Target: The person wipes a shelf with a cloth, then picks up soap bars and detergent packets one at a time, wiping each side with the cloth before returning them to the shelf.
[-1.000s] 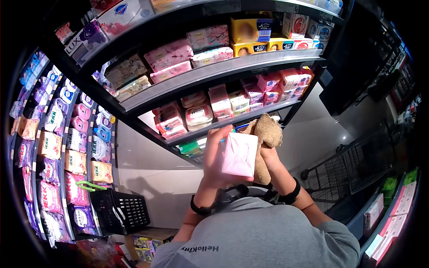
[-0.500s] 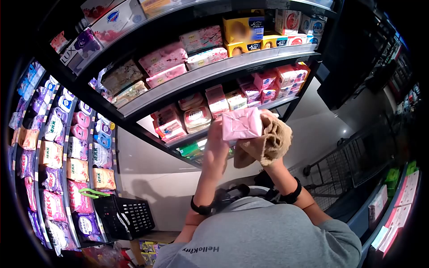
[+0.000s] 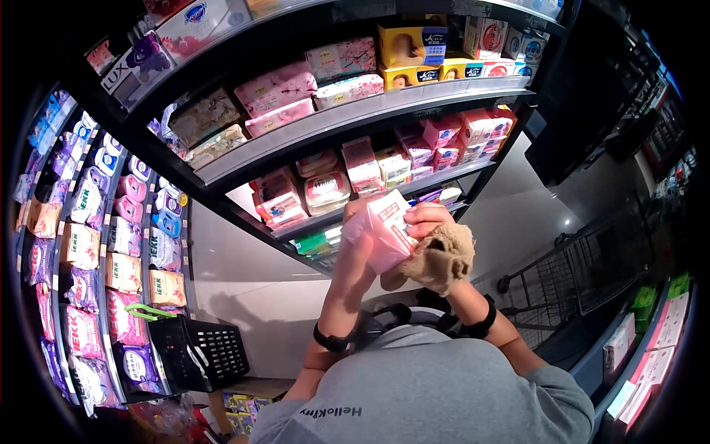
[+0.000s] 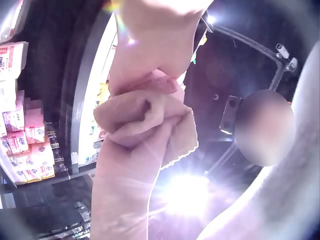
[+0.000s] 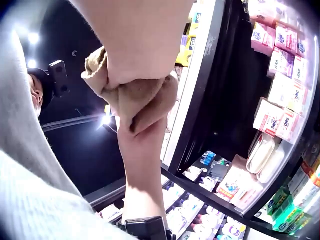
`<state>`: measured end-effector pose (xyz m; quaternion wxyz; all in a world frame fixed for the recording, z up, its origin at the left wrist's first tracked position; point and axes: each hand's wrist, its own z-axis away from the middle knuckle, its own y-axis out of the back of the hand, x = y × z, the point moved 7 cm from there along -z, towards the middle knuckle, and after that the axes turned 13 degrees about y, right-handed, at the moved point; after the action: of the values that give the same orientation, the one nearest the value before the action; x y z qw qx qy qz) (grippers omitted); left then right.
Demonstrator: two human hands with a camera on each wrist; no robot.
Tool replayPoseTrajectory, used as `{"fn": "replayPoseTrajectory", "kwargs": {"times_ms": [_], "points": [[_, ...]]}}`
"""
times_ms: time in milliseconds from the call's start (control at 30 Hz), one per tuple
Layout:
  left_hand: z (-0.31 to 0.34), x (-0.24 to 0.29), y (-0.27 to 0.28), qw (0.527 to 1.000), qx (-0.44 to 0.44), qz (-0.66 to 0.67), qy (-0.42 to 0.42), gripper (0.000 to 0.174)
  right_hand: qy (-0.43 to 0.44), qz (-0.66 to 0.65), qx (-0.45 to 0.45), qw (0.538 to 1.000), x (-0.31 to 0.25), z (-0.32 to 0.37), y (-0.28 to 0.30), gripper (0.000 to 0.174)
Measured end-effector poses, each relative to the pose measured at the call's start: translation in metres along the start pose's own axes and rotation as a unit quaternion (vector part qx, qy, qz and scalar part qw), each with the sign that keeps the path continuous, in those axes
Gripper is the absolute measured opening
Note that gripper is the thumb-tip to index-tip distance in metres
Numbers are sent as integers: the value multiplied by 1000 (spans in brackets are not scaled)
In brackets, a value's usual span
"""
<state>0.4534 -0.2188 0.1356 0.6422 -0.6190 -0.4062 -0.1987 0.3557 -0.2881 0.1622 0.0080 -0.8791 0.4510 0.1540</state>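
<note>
A pink-wrapped pack [image 3: 384,229] with a white and red label on one face is held up in front of the chest. My left hand [image 3: 358,248] grips its left side. Along its right edge, the bent fingers of my right hand [image 3: 429,218] touch the label face. That same hand holds a bunched tan cloth [image 3: 444,255], which hangs below the fingers. Both wrist views show the cloth gathered around the right hand, and there it hides much of the pack.
Shelves of boxed and wrapped soaps [image 3: 277,85] stand directly ahead. On the left, a rack holds several rows of bagged goods [image 3: 85,244]. A black basket [image 3: 211,351] with a green handle is at lower left, and a shopping cart [image 3: 543,288] at right.
The pack was turned and tilted, bringing its labelled face into view. The right hand, with the cloth, rose to the pack's right edge, and its fingers now show on the label.
</note>
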Motion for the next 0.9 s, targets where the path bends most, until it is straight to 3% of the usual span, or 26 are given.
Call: {"fn": "replayPoseTrajectory", "kwargs": {"times_ms": [133,167,200,267,300,333,400,467,500,533,600,633,733,833,900], "points": [[2,5,2,998,19,-34,-55,62,-52,-46,20,997,6,-1,0,30],[3,8,4,993,52,-73,-83,63,-150,-121,60,979,19,8,0,27],[1,7,7,992,51,-74,-83,63,-182,-150,56,970,23,10,-3,32],[4,23,4,934,60,-283,-210,72,-273,-307,144,900,24,11,-7,46],[6,28,0,902,47,-360,-232,73,-352,-327,103,871,27,12,-11,63],[7,30,-8,868,35,-422,-258,72,-342,-252,83,902,27,15,-12,68],[6,26,-4,863,-16,-428,-267,82,-236,-254,25,938,11,-2,-9,70],[11,22,-6,883,-33,-395,-252,90,-320,-293,28,901,24,26,-6,71],[13,21,-10,900,-50,-361,-239,99,-348,-380,90,852,30,39,-10,69],[15,23,-17,896,-52,-361,-254,100,-365,-343,104,859,50,71,-4,60],[18,18,-17,895,-54,-369,-243,98,-455,-356,172,798,47,63,-3,47],[17,15,-18,899,-70,-361,-239,95,-430,-327,153,827,55,68,-1,38],[18,12,-16,885,-67,-391,-243,95,-464,-288,136,827,57,75,-2,52],[18,14,-12,897,-30,-366,-245,98,-495,-270,112,819,47,76,1,50],[19,23,-13,852,27,-434,-291,102,-510,-307,100,797,40,74,-3,55]]}}
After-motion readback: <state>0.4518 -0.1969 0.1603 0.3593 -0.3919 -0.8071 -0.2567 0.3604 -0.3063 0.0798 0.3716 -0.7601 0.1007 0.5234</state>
